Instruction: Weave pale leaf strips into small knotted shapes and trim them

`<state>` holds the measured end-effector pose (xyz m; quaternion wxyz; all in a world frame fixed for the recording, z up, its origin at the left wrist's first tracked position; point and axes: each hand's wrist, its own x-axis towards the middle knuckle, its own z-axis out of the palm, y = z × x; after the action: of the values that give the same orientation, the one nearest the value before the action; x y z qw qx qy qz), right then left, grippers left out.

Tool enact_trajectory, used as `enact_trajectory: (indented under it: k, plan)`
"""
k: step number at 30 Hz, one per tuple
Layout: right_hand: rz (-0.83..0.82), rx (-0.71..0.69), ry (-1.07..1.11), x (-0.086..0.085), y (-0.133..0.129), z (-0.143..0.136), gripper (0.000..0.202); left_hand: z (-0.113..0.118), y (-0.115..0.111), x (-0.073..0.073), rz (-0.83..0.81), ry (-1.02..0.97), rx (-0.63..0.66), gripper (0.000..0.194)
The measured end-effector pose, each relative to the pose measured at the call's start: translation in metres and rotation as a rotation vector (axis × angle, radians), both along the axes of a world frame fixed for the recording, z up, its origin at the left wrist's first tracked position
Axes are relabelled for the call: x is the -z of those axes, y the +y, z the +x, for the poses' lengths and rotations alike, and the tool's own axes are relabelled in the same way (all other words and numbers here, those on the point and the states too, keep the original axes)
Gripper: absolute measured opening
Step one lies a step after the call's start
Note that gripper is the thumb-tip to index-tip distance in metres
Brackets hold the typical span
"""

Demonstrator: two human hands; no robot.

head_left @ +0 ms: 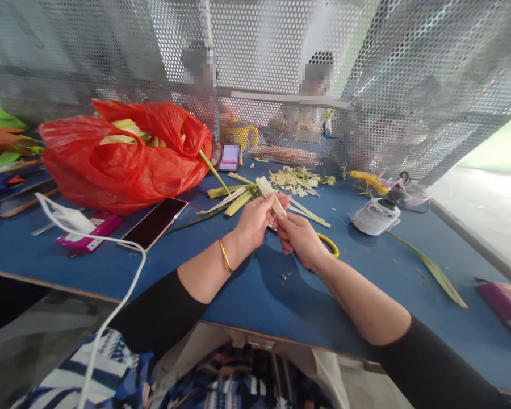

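Over the blue table, both hands hold a pale, flat strip of leaf or husk (266, 188) that slants up and away. My left hand (255, 218), with a gold bangle at its wrist, pinches the strip from the left. The fingers of my right hand (298, 233) are closed round its lower end. A yellow looped handle (329, 244), perhaps of scissors, lies partly hidden under the right wrist. Just beyond the hands are green and cream leaf stalks (238, 201), and behind them a heap of pale shredded pieces (296, 180).
A red plastic bag (123, 170) of plant matter stands at the left, near a phone (155, 222), a purple pack (89, 233) and a white cable (133, 278). White thread (375, 216) and a long leaf (443, 279) lie right. A perforated metal screen (272, 62) closes the back; people sit beyond it.
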<state>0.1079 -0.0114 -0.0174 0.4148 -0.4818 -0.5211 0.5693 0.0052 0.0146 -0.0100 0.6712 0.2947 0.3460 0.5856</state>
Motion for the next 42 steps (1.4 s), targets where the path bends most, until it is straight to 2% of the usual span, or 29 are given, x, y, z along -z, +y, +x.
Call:
enact_trajectory:
  k: [4, 10, 12, 15, 16, 17, 19, 21, 25, 29, 32, 34, 35, 38, 40, 42]
  plan:
    - [-0.037, 0.007, 0.006, -0.002, -0.001, 0.0, 0.039, -0.002, -0.002, -0.004, 0.034, 0.03, -0.029, 0.018]
    - [-0.036, -0.002, -0.065, 0.004, -0.005, -0.009, 0.039, 0.0, -0.008, -0.008, 0.07, 0.049, -0.038, 0.023]
    - [-0.003, -0.066, -0.157, 0.002, -0.007, -0.007, 0.041, -0.002, -0.008, -0.009, 0.049, 0.029, -0.033, 0.026]
    - [0.177, -0.191, -0.425, -0.009, -0.006, 0.006, 0.044, -0.007, -0.005, -0.011, 0.01, 0.032, -0.019, 0.028]
    - [0.288, -0.138, -0.51, -0.014, -0.004, 0.012, 0.045, -0.008, -0.005, -0.012, 0.005, 0.048, -0.003, 0.028]
    - [0.387, -0.029, -0.551, -0.019, -0.001, 0.018, 0.044, -0.009, -0.005, -0.012, 0.002, 0.072, 0.03, 0.027]
    - [0.469, 0.192, -0.487, -0.026, 0.006, 0.028, 0.036, -0.01, -0.006, -0.012, -0.005, 0.139, 0.138, 0.025]
    - [0.429, 0.279, -0.314, -0.028, 0.014, 0.033, 0.028, -0.008, -0.01, -0.011, -0.012, 0.213, 0.27, 0.023]
    - [0.294, 0.239, -0.089, -0.02, 0.023, 0.032, 0.036, 0.0, -0.019, -0.009, -0.021, 0.346, 0.455, 0.025]
    - [0.306, 0.222, -0.105, -0.016, 0.03, 0.038, 0.034, 0.002, -0.021, -0.01, -0.033, 0.444, 0.462, 0.024]
    - [0.399, 0.351, -0.254, -0.022, 0.041, 0.061, 0.02, -0.001, -0.015, -0.011, -0.086, 0.436, 0.357, 0.027]
    - [0.46, 0.494, -0.482, -0.024, 0.05, 0.081, 0.011, -0.004, -0.01, -0.01, -0.149, 0.379, 0.259, 0.028]
    - [0.454, 0.521, -0.648, -0.024, 0.054, 0.091, 0.009, -0.006, -0.007, -0.01, -0.178, 0.348, 0.215, 0.029]
    - [0.321, 0.407, -1.1, -0.019, 0.062, 0.113, 0.006, -0.009, -0.002, -0.009, -0.222, 0.272, 0.163, 0.031]
    - [0.245, 0.304, -1.234, -0.014, 0.064, 0.118, 0.006, -0.01, -0.001, -0.009, -0.215, 0.255, 0.172, 0.031]
    - [0.209, 0.25, -1.278, -0.009, 0.064, 0.118, 0.01, -0.01, -0.002, -0.009, -0.199, 0.264, 0.194, 0.029]
